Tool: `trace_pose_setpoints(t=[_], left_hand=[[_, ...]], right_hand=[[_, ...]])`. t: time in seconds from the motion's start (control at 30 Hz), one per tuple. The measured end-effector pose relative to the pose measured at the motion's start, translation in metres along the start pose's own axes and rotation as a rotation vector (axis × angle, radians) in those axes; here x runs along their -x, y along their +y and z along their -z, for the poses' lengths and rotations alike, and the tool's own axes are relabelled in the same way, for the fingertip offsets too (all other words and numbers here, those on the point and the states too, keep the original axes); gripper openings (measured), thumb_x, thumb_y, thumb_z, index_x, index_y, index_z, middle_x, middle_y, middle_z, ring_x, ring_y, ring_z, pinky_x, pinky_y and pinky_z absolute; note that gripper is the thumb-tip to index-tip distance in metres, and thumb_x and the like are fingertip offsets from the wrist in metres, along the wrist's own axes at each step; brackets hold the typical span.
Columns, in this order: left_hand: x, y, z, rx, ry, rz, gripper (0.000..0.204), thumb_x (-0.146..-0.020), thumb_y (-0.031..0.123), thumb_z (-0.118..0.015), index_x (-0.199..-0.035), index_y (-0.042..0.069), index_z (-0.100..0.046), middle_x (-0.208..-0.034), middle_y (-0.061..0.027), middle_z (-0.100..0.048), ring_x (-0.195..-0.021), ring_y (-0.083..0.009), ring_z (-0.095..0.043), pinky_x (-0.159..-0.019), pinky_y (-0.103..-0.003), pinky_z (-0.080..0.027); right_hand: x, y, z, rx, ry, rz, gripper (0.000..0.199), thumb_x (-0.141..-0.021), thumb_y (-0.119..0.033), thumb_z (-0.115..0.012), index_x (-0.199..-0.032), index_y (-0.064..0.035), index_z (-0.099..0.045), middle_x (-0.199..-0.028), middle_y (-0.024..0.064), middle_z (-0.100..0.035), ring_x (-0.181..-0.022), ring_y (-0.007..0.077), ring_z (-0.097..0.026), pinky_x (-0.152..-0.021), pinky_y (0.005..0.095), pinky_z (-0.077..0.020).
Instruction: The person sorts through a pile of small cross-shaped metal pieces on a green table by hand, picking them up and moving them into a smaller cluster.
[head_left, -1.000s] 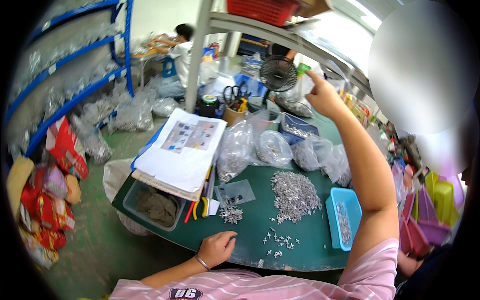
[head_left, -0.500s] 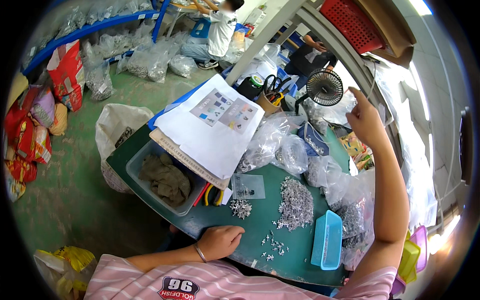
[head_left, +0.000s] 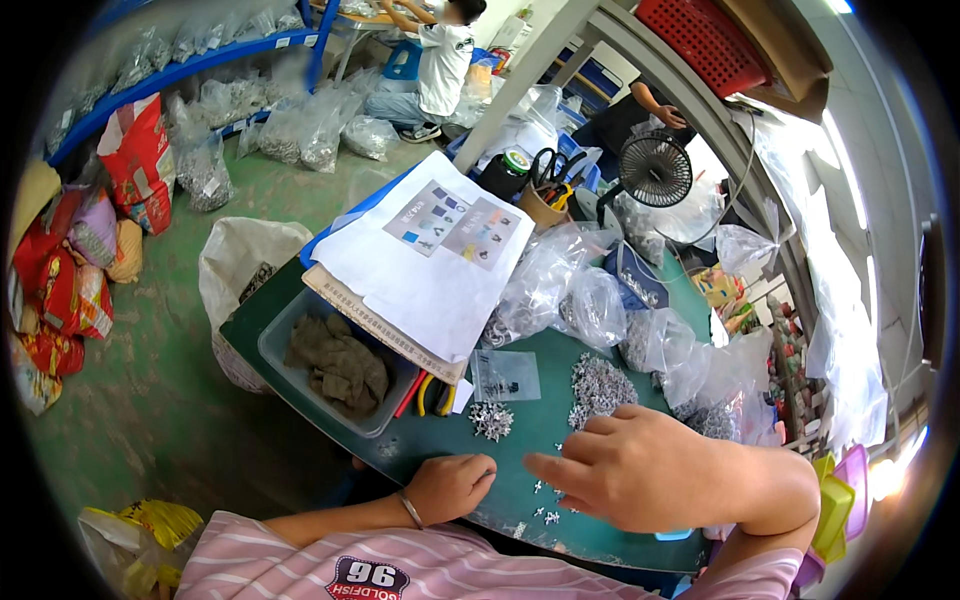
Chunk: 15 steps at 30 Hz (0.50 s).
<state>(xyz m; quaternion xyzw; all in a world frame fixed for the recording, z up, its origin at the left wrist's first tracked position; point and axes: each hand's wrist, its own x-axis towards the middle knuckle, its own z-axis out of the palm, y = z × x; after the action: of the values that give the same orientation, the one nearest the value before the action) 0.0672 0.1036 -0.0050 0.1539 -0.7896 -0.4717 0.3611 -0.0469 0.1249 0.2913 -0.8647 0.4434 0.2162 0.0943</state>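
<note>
My left hand (head_left: pixel 452 488) rests at the near edge of the green table (head_left: pixel 395 452), its fingers curled closed; whether something is inside is hidden. Over the table's near right part hovers my right hand (head_left: pixel 625 470), palm down, thumb and finger apart and pointing left, with nothing visible between them. Beneath and beside it lie a few loose small silvery metal pieces (head_left: pixel 545 516). Behind it is a larger heap of such pieces (head_left: pixel 600 388), partly covered by the hand. A smaller pile (head_left: pixel 491 421) sits beyond my left hand, below a clear zip bag (head_left: pixel 505 375).
A light-blue tray (head_left: pixel 674 535) is mostly hidden under my right forearm. At left stand a plastic bin (head_left: pixel 275 352) with a brown cloth, pliers (head_left: pixel 436 396) and a paper sheet (head_left: pixel 400 285). Filled clear bags (head_left: pixel 545 285) and a black fan (head_left: pixel 655 170) are farther back. Two other people are beyond.
My right hand has come down from beside the fan to above the small metal pieces, now covering part of the heap and the blue tray. My left hand stays near the table edge.
</note>
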Motion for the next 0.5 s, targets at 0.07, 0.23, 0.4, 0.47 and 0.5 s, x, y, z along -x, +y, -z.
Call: trace_pose_setpoints(t=[0.07, 0.23, 0.4, 0.47, 0.5], left_hand=[[0.0, -0.002, -0.002, -0.018, 0.023, -0.034, 0.008, -0.088, 0.013, -0.065, -0.092, 0.008, -0.06, -0.079, -0.0111, -0.065, -0.07, -0.0328, -0.065, -0.06, -0.043, -0.052], [0.002, -0.008, -0.007, 0.011, 0.02, 0.015, 0.01, -0.087, 0.014, -0.067, -0.09, 0.009, -0.06, -0.077, -0.0109, -0.065, -0.071, -0.0328, -0.065, -0.061, -0.043, -0.052], [0.003, 0.003, -0.006, -0.027, 0.004, 0.163, 0.008, -0.087, 0.013, -0.067, -0.089, 0.009, -0.061, -0.077, -0.0102, -0.066, -0.069, -0.0321, -0.065, -0.061, -0.043, -0.052], [0.0, 0.004, -0.004, -0.029, -0.031, 0.167, 0.009, -0.087, 0.014, -0.067, -0.09, 0.009, -0.061, -0.076, -0.0101, -0.066, -0.067, -0.0313, -0.065, -0.06, -0.042, -0.052], [0.0, 0.003, -0.005, -0.03, -0.033, 0.177, 0.009, -0.087, 0.015, -0.068, -0.09, 0.009, -0.061, -0.076, -0.0099, -0.066, -0.067, -0.031, -0.065, -0.06, -0.042, -0.052]], right_hand=[[0.005, -0.009, 0.006, -0.018, 0.048, -0.005, 0.051, -0.086, -0.02, -0.069, -0.132, -0.0033, -0.055, -0.076, 0.0039, -0.06, -0.068, 0.0224, -0.062, -0.063, 0.036, -0.0488], [-0.005, -0.025, 0.027, -0.15, 0.411, 0.027, 0.064, -0.086, -0.013, -0.067, -0.141, 0.0074, -0.043, -0.074, 0.0044, -0.057, -0.062, 0.0203, -0.061, -0.055, 0.034, -0.0484], [-0.009, -0.047, 0.046, -0.074, 0.418, 0.297, 0.045, -0.083, -0.013, -0.061, -0.126, -0.0017, -0.06, -0.081, 0.006, -0.063, -0.066, 0.0176, -0.062, -0.056, 0.0314, -0.0489], [-0.007, -0.052, 0.046, -0.098, 0.434, 0.392, 0.044, -0.081, -0.017, -0.061, -0.125, -0.0103, -0.061, -0.086, 0.0064, -0.065, -0.074, 0.019, -0.065, -0.062, 0.0327, -0.051], [-0.007, -0.053, 0.045, -0.104, 0.441, 0.444, 0.045, -0.08, -0.019, -0.061, -0.124, -0.0146, -0.062, -0.088, 0.0066, -0.067, -0.078, 0.0197, -0.066, -0.064, 0.0334, -0.0521]])
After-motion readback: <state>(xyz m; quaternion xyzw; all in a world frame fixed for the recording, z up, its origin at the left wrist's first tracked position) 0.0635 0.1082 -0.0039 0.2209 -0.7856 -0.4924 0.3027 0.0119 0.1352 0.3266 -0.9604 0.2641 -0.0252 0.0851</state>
